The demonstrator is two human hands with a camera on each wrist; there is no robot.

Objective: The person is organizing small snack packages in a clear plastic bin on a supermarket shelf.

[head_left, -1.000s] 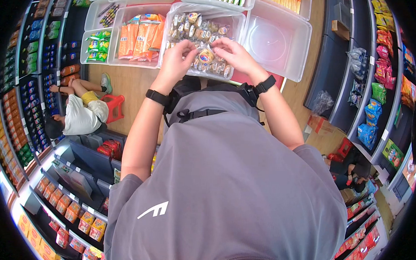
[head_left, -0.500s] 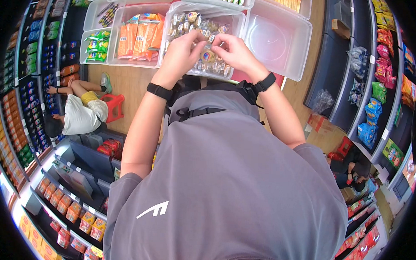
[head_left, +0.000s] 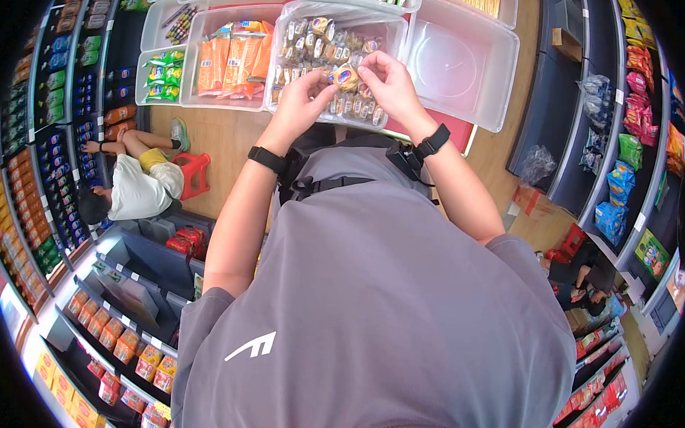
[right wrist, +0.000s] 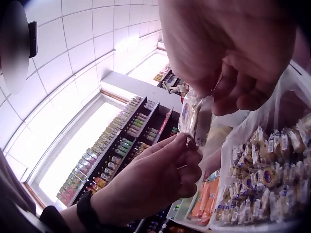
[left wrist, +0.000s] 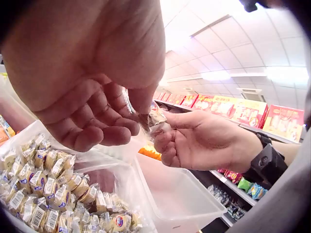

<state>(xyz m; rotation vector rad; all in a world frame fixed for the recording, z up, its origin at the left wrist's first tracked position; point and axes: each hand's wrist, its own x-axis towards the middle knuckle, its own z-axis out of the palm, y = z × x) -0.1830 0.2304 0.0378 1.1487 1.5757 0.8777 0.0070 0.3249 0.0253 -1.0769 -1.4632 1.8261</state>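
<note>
Both hands hold one round snack cake [head_left: 346, 77] in a clear wrapper with a blue oval label, raised over the pile. The left hand [head_left: 301, 99] pinches one end of the wrapper between thumb and fingers. At the opposite end, the right hand [head_left: 394, 86] pinches it too. Seen from the right wrist, the wrapped cake [right wrist: 193, 114] is stretched between the two grips, edge partly turned to the camera. Below lie many similar wrapped cakes [left wrist: 51, 187] in a plastic-lined clear bin [head_left: 400, 46].
Left of the bin stands a tub of orange packets [head_left: 235, 59], with green packets [head_left: 163, 76] beyond. A clear tub [head_left: 460, 75] adjoins on the right. Stocked shelves line both sides. One person [head_left: 144, 181] sits at the left by a red stool [head_left: 195, 175]; another [head_left: 593, 275] is at right.
The hands first came closer together around the cake, then spread slightly apart. The cake has shifted a little forward and right, and its label now shows between the fingertips.
</note>
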